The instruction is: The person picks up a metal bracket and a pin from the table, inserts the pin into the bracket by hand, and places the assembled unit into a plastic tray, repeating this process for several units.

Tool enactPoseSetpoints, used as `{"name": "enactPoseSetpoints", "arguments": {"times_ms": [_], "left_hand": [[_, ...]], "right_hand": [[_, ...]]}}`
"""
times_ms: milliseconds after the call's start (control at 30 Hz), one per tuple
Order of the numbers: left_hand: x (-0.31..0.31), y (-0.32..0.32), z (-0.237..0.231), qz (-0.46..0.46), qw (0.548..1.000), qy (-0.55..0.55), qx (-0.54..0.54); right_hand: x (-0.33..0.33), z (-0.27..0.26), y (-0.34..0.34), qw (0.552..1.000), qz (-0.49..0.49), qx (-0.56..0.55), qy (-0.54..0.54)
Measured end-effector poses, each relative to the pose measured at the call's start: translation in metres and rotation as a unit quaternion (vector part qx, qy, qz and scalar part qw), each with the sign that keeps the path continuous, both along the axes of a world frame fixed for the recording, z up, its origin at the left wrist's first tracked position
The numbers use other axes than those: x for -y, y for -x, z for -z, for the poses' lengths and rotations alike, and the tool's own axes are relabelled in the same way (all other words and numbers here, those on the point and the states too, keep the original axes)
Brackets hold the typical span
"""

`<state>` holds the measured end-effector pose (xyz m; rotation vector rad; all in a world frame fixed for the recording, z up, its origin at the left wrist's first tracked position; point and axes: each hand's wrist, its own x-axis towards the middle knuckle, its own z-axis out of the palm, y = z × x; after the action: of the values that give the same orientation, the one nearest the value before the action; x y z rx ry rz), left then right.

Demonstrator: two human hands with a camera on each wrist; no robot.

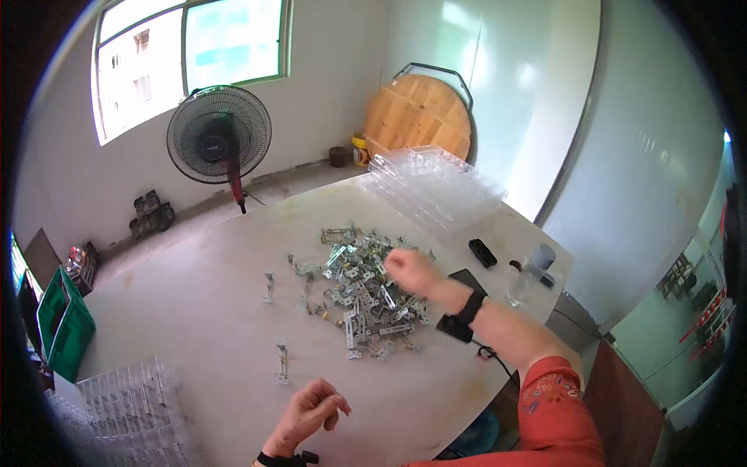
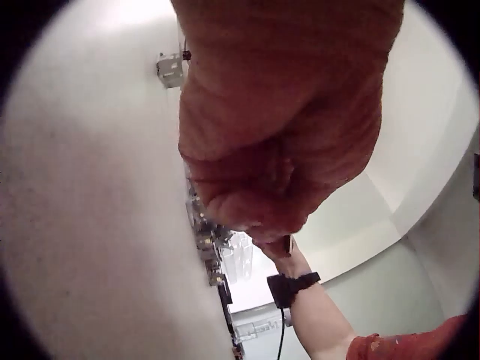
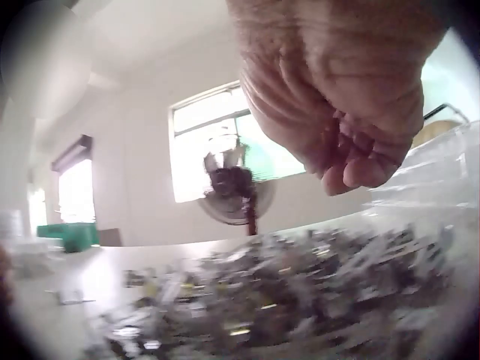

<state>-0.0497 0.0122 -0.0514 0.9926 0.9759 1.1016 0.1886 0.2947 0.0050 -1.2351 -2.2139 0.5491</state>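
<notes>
A heap of small metal hinge-like brackets (image 1: 362,300) lies on the table. Above its right side is my right hand (image 1: 416,272), fingers curled in towards the palm; the right wrist view shows nothing between the fingertips (image 3: 364,171). My left hand (image 1: 311,409) hangs over the near part of the table, fingers loosely bent and holding nothing. Two brackets stand apart from the heap on its left: one farther bracket (image 1: 269,286), and a nearer bracket (image 1: 281,362) just beyond my left hand. In the left wrist view the palm (image 2: 277,112) hides much of the scene.
Stacked clear plastic trays (image 1: 436,183) lie at the far edge. At the near left stands a clear compartment tray (image 1: 128,405) with pieces inside, near a green crate (image 1: 66,327). A black case (image 1: 482,253), a bottle (image 1: 531,276) and a dark flat device (image 1: 455,327) are on the right.
</notes>
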Motion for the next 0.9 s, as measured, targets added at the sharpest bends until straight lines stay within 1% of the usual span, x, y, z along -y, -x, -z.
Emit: {"name": "enactPoseSetpoints", "arguments": {"times_ms": [33,67,100,133,200,333,400,433,500,567,633,700,733,800,833,900], "left_hand": [[0.000,-0.001,0.002,0.042,0.999,0.017,-0.002],[0.000,-0.002,0.005,0.084,0.996,0.035,-0.005],[0.001,-0.003,0.008,0.109,0.993,0.054,-0.006],[0.001,-0.003,0.008,0.102,0.993,0.050,-0.005],[0.003,-0.005,0.006,0.151,0.985,0.082,-0.034],[0.001,-0.005,0.011,0.157,0.983,0.090,-0.013],[0.001,-0.005,0.007,0.144,0.986,0.085,-0.011],[0.002,-0.006,0.003,0.143,0.985,0.093,-0.010],[0.002,-0.007,-0.003,0.137,0.985,0.100,-0.009],[0.001,-0.006,-0.008,0.146,0.982,0.109,-0.041],[0.000,-0.006,-0.004,0.146,0.982,0.120,-0.028],[0.000,-0.007,0.003,0.149,0.980,0.133,-0.014],[0.000,-0.006,0.006,0.152,0.980,0.128,-0.009],[0.000,-0.004,0.015,0.153,0.980,0.124,-0.002],[-0.001,-0.004,0.020,0.158,0.982,0.104,0.001],[-0.001,-0.005,0.025,0.162,0.983,0.080,0.008]], "right_hand": [[-0.027,0.003,-0.018,0.998,0.046,-0.039,-0.034],[-0.050,-0.001,-0.034,0.990,0.129,-0.007,-0.063],[-0.087,0.009,-0.056,0.980,0.170,-0.001,-0.106],[-0.117,0.014,-0.077,0.966,0.209,0.004,-0.150],[-0.135,-0.001,-0.099,0.956,0.237,0.036,-0.169],[-0.159,-0.004,-0.113,0.954,0.247,0.073,-0.156],[-0.167,-0.002,-0.114,0.949,0.256,0.123,-0.135],[-0.169,-0.003,-0.114,0.951,0.251,0.121,-0.136],[-0.174,-0.005,-0.113,0.943,0.270,0.192,-0.040],[-0.178,-0.002,-0.113,0.937,0.277,0.205,-0.057],[-0.179,-0.003,-0.115,0.929,0.285,0.223,-0.071],[-0.177,-0.007,-0.119,0.936,0.257,0.209,-0.120],[-0.175,-0.012,-0.121,0.936,0.255,0.212,-0.119],[-0.172,-0.023,-0.120,0.928,0.240,0.219,-0.185],[-0.174,-0.028,-0.120,0.928,0.237,0.221,-0.187],[-0.178,-0.038,-0.121,0.958,0.260,0.062,-0.103]]}}
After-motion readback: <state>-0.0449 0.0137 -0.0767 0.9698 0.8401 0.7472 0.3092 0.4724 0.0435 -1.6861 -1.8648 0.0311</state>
